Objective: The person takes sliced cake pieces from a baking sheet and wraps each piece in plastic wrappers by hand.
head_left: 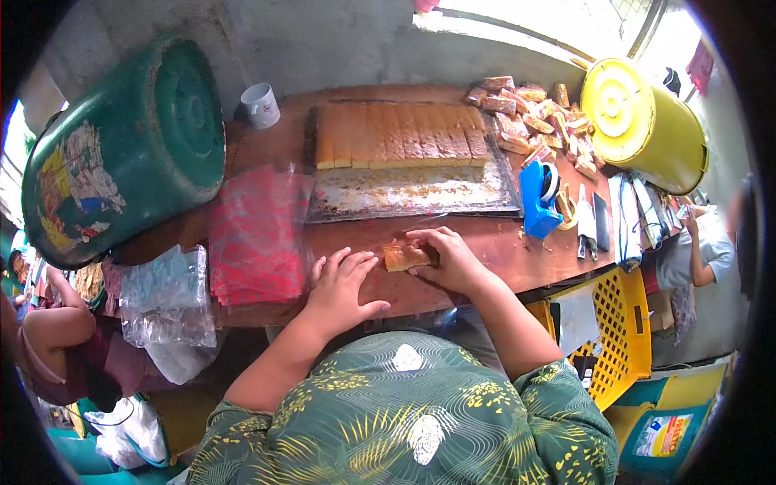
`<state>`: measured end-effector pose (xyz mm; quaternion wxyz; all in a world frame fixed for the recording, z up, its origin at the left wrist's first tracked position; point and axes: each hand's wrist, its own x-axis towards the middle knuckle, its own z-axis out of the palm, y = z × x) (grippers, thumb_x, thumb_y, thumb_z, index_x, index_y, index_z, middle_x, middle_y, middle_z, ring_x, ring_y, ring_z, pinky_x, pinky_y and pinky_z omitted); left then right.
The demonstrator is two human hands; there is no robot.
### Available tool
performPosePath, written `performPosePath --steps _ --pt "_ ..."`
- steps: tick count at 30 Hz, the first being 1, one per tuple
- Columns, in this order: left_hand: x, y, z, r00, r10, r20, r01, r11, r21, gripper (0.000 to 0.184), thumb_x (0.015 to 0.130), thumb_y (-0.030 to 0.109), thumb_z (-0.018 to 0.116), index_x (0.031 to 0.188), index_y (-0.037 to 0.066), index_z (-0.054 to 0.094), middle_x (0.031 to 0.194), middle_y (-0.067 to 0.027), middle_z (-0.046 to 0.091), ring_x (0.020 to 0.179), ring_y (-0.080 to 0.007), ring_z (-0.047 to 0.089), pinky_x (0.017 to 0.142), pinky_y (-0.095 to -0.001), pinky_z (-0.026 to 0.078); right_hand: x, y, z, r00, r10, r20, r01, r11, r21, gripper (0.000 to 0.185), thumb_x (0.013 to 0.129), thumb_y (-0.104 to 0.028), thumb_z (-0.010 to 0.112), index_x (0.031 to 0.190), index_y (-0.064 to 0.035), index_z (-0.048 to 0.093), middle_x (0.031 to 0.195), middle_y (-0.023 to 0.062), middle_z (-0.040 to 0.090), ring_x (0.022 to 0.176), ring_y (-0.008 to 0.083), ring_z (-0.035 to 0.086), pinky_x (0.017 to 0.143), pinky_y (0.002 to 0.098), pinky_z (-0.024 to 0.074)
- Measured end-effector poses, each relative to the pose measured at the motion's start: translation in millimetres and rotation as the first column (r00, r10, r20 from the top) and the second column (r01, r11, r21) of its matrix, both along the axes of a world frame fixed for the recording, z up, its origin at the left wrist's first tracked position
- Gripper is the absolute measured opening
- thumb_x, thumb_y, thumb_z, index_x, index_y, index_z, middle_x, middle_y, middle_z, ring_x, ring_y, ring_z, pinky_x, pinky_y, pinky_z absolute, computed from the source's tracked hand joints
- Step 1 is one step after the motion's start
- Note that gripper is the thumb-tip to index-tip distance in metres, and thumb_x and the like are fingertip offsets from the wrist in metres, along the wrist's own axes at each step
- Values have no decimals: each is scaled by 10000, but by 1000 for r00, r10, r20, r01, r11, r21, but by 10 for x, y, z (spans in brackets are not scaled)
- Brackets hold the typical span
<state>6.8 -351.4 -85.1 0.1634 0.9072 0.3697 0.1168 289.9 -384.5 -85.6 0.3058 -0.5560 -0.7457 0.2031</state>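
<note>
- Right hand [451, 260] grasping sponge-cake bar [404, 258]; left hand [343, 288] just beside it, fingers spread, released.
- Ahead of hands: shallow, dark-rimmed baking tray [356, 204], crumb-strewn; inside, brown-topped rectangular cake slices [400, 133].
- Left of left hand: flat, red-printed plastic bags [255, 238].

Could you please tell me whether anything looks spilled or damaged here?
Yes: brown crumbs litter the tray in front of the sliced cake, and the label on the large green container looks damaged, ragged and patchy.
</note>
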Motion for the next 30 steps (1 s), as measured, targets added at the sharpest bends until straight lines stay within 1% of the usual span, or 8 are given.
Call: performPosePath --steps 6,9,13,19,23,26,28,30 --pt "14 14 38 999 -11 37 10 1000 21 834 776 583 811 1438 131 583 1515 -38 520 1450 -313 387 1198 -537 261 -20 -63 41 998 -18 52 20 999 -37 713 710 -219 899 1367 -145 632 1198 79 711 1187 317 593 1070 463 457" --pt "77 241 92 987 37 159 -31 999 -37 717 796 530 815 1358 122 637 1442 -53 576 1393 -318 445 1158 -524 323 -59 -201 7 986 -116 118 93 978 186 699 724 -287 899 1363 -182 638 1272 77 668 1204 316 580 1063 477 428" --pt "350 761 193 944 32 329 -101 976 194 594 823 474 806 1281 116 683 1362 -69 617 1344 -316 478 1106 -501 375 -36 -752 -96 985 -56 164 0 947 322 609 738 -325 873 1306 -222 680 1267 52 646 1184 297 591 1020 472 448" --pt "810 1108 190 996 -36 80 20 981 195 412 788 402 849 1134 189 782 1350 -38 601 1352 -259 458 1104 -508 329 -72 -966 -132 941 -27 336 -106 922 371 382 763 -285 795 1141 -276 739 1110 -11 666 1061 227 619 942 426 464" --pt "837 1048 438 988 -137 77 126 983 133 242 826 310 817 984 137 756 1277 -53 675 1306 -278 540 1099 -486 383 -108 -801 18 956 45 290 -131 949 287 195 768 -261 793 957 -235 753 989 -34 675 1019 257 622 949 433 463" --pt "799 958 651 973 -157 167 201 935 -292 204 877 247 765 993 86 717 1100 -81 762 1120 -289 689 973 -450 513 -111 -558 366 951 -137 278 2 900 437 136 788 -242 826 897 -196 760 1165 7 685 1124 282 593 1023 454 432" --pt "736 760 700 919 -181 351 290 912 -290 212 879 186 716 1062 80 699 957 -111 760 939 -312 722 854 -423 552 -87 -364 529 935 -215 282 47 863 503 88 802 -244 790 857 -211 731 1379 -12 602 1279 256 499 1113 457 353" --pt "689 631 776 912 -236 336 331 907 -261 350 903 211 718 1234 115 659 912 -86 761 887 -295 734 862 -427 537 4 -211 569 959 -105 263 -8 919 394 145 793 -228 824 887 -171 730 1206 21 687 1138 256 604 1025 442 438"
